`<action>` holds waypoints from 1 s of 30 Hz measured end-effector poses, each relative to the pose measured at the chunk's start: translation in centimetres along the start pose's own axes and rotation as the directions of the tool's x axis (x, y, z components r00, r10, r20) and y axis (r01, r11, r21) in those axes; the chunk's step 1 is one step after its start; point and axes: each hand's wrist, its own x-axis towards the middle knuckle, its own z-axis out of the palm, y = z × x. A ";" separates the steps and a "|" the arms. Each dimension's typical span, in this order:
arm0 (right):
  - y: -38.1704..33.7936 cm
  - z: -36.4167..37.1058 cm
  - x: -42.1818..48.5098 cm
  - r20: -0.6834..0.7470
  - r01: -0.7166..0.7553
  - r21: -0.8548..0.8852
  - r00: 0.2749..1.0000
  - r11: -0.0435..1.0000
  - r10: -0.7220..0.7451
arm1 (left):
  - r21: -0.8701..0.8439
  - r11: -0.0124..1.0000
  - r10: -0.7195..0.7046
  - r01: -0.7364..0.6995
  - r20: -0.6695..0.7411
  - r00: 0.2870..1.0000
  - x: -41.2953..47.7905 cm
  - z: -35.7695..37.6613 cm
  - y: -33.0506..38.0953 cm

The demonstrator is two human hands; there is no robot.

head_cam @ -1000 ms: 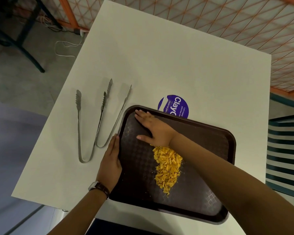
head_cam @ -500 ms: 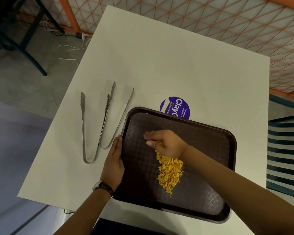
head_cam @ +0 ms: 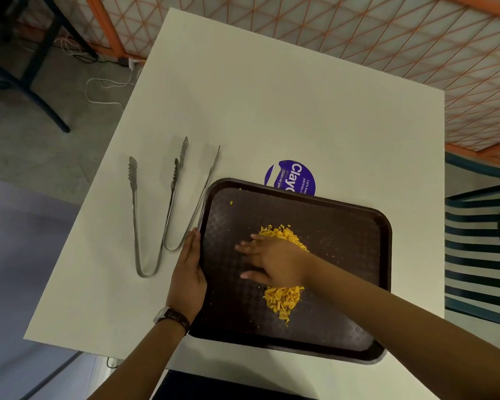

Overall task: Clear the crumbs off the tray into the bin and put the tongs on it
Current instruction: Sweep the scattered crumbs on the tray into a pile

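White table [head_cam: 272,111] fills my view. I'm at the gathering step: my right hand [head_cam: 274,264] lies flat and open on the crumbs [head_cam: 283,298] mid-tray, my left hand [head_cam: 189,272] flat against the tray [head_cam: 344,226]'s left rim. Tongs [head_cam: 156,209] wait on the left. Next, probably, the tray needs lifting to a bin I can't see.

Left hand [head_cam: 188,272] flat and edge-on, fingers straight and together, pointing far, wrist near with a watch [head_cam: 171,318] on it. Right hand [head_cam: 274,262] palm down, fingers spread and pointing left, forearm reaching in from the near right corner.
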 end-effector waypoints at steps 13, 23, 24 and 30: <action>-4.4 2.2 9.0 -0.192 -0.544 -0.173 0.836 0.821 0.513 | 0.012 1.000 -0.005 0.005 0.017 1.000 0.2 -0.2 0.3; -2.9 2.2 3.9 -0.115 -0.831 -0.120 0.554 0.542 0.824 | 0.010 1.000 0.003 -0.003 0.017 1.000 -0.2 -0.1 0.4; -3.2 2.2 3.7 -0.110 -0.829 -0.114 0.558 0.547 0.822 | 0.010 1.000 -0.002 0.002 0.019 1.000 -0.2 -0.1 0.4; -3.5 0.7 7.5 -0.175 -0.686 -0.149 0.727 0.712 0.664 | 0.025 1.000 0.011 -0.012 0.017 1.000 0.1 -0.2 0.3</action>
